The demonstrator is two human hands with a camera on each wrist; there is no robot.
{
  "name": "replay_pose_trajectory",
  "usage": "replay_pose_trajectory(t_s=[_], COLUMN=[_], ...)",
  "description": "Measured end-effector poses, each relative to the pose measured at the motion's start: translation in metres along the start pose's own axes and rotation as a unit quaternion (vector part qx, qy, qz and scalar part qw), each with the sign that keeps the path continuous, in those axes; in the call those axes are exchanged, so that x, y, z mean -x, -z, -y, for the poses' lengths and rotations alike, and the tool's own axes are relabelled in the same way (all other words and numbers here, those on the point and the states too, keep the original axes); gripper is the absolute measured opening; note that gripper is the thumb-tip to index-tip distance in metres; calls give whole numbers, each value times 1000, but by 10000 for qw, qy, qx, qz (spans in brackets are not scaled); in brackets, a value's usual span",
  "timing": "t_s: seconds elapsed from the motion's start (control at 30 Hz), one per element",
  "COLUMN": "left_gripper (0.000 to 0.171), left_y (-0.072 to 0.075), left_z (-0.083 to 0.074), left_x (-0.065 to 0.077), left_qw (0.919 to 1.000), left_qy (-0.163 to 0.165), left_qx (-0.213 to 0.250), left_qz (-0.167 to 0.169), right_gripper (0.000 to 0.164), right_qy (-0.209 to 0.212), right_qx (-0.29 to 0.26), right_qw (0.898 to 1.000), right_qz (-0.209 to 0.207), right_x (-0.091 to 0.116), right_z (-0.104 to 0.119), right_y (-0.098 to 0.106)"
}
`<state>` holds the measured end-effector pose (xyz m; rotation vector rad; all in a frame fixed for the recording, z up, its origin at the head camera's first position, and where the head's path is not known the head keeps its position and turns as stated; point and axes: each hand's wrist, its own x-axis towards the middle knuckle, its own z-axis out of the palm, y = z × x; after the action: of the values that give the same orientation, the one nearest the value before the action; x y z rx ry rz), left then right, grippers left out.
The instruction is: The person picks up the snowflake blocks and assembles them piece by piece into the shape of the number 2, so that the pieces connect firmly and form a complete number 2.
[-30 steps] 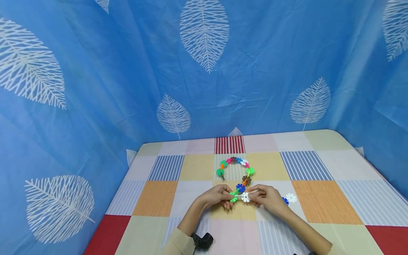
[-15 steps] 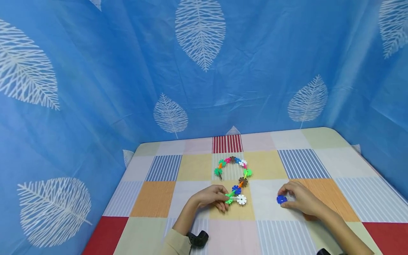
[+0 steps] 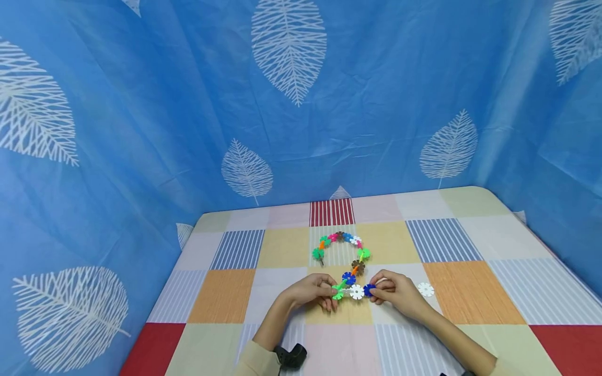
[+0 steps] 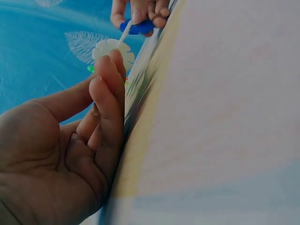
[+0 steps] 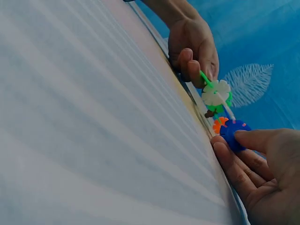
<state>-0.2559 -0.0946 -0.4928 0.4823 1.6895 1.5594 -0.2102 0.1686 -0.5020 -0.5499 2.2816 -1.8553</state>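
A chain of slotted plastic snowflake discs curls over the table, ending nearest me in a bright green disc [image 3: 337,294] and white discs [image 3: 357,292]. My left hand [image 3: 308,290] pinches the green disc between thumb and fingers. In my right hand [image 3: 398,293] a dark blue disc [image 3: 368,290] is pinched, its edge right at the white disc. The right wrist view shows the thumb lying on the blue disc [image 5: 233,136], beside the edge of a white disc. In the left wrist view my curled fingers [image 4: 110,110] hide the green disc.
A loose white disc [image 3: 426,289] lies on the patchwork cloth [image 3: 343,342] right of my right hand. The chain's far loop arches behind both hands, with a green disc [image 3: 318,254] near its free end. A blue leaf-patterned curtain [image 3: 357,130] hangs round the table.
My right hand let go of the chain, reached right and took the blue disc from beside the loose white one, then brought it back left to the chain. My left hand keeps its hold.
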Motion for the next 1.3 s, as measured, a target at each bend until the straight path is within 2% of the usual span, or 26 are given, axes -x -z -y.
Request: replay_pose_trajectory(t_s=[0.3, 0.47, 0.57, 0.67, 0.8, 0.93, 1.03, 1.13, 1.23, 1.3], left_gripper=[11, 12, 11, 9, 6, 3, 3, 5, 11, 16], left_y=[3, 3, 1, -1, -3, -3, -4, -5, -5, -3], left_z=[3, 2, 1, 0, 1, 2, 3, 2, -1, -6], left_x=[-3, -2, -1, -1, -2, -3, -2, 0, 5, 10], left_qw=[9999, 9998, 9997, 9997, 9998, 9998, 9998, 9996, 9991, 9969], left_qy=[11, 18, 18, 40, 16, -12, 58, 188, 216, 195], left_qx=[95, 141, 144, 141, 120, 140, 128, 44, -221, -664], left_qz=[-137, -168, -179, -194, -180, -119, -150, -228, -277, -379], right_gripper=[9, 7, 9, 14, 17, 19, 22, 23, 27, 31], right_qy=[624, 1023, 1280, 1634, 2185, 2572, 2675, 2555, 2231, 1917], right_qx=[-317, 249, 629, 1084, 1814, 2129, 2220, 2490, 2920, 3222], right_qw=[9975, 9944, 9893, 9790, 9545, 9368, 9325, 9306, 9255, 9201], right_qz=[57, -123, -313, -553, -915, -1048, -977, -826, -917, -1131], right_x=[2, 3, 1, 0, -2, -3, -3, -1, 5, 13], right_z=[6, 14, 3, -5, -11, -13, -12, -10, -8, -8], right_y=[-1, -5, -7, -10, -15, -18, -19, -12, 10, 32])
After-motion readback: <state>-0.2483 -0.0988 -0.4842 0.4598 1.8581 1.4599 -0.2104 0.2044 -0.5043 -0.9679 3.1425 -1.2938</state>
